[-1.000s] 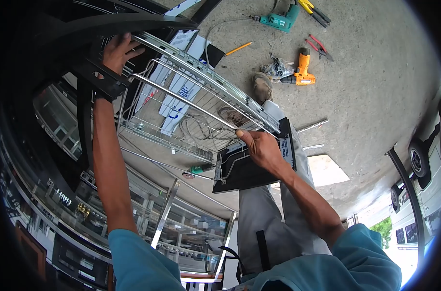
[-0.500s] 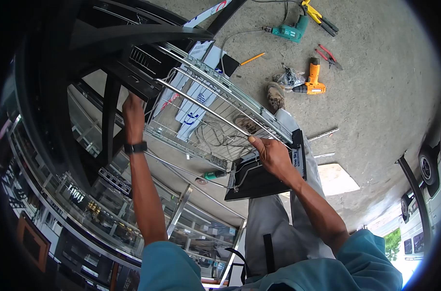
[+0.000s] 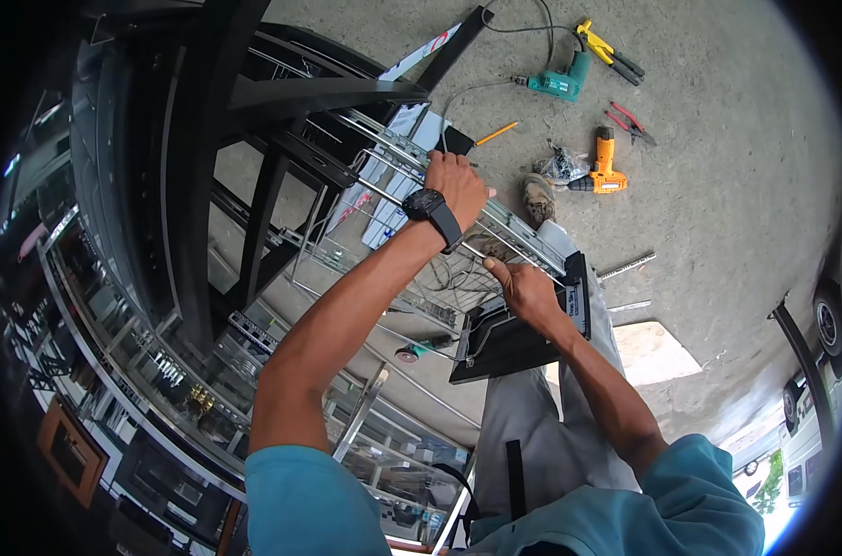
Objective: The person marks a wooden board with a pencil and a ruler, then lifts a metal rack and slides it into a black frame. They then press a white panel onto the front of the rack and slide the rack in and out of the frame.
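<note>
A chrome wire pull-out basket (image 3: 376, 193) extends out of a black metal frame (image 3: 265, 222) toward my legs. Its black front panel (image 3: 509, 357) rests by my knees. A silver drawer slide (image 3: 532, 243) runs along the basket's far side. My left hand (image 3: 456, 190), with a black watch on its wrist, has its fingers curled over that slide and its thumb pointing right. Closer to the panel, my right hand (image 3: 530, 295) grips the basket's chrome rim, thumb on top. The undersides of both grips are hidden.
On the concrete floor lie a green corded drill (image 3: 558, 85), a yellow-and-black hand tool (image 3: 609, 51), red-handled pliers (image 3: 632, 125), an orange cordless drill (image 3: 608, 171), a plastic bag (image 3: 563, 167) and a pencil (image 3: 496, 134). A grinder (image 3: 421, 348) sits beyond the basket's left side.
My left hand has moved right from beside the black frame onto the drawer slide. My right hand keeps its hold on the rim. The whole view has shifted slightly.
</note>
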